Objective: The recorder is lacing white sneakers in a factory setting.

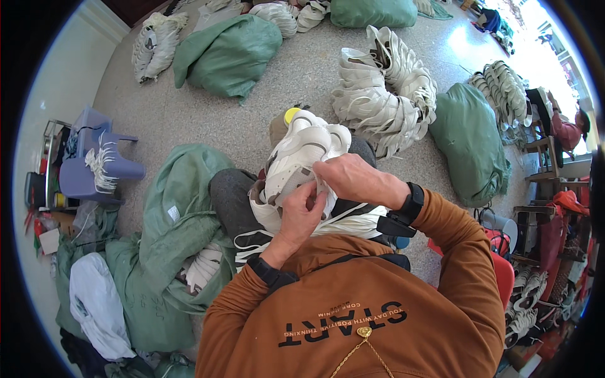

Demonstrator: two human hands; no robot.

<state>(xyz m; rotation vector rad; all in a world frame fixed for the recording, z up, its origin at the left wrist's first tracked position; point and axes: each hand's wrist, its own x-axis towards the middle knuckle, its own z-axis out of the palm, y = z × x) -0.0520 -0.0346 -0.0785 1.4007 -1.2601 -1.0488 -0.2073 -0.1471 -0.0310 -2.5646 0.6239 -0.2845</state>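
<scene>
A white and grey shoe upper (299, 154) rests over my knees, stacked with others. My left hand (299, 214) is closed at its near edge, thumb and fingers pinched together. Just right of it, my right hand (359, 181) is closed with bent fingers against the upper's right side. Between the two hands runs a thin white strip that looks like a shoelace; the fingers partly cover it. More white uppers (353, 225) lie in my lap under my wrists, and loose white laces (252, 236) trail beside my left wrist.
A curved row of white uppers (384, 94) stands on the floor ahead. Green sacks (230, 57) lie around, one open sack (183, 183) against my left leg. A purple stool (101, 157) with white laces is far left. At right are a red chair (503, 277) and another person (567, 129).
</scene>
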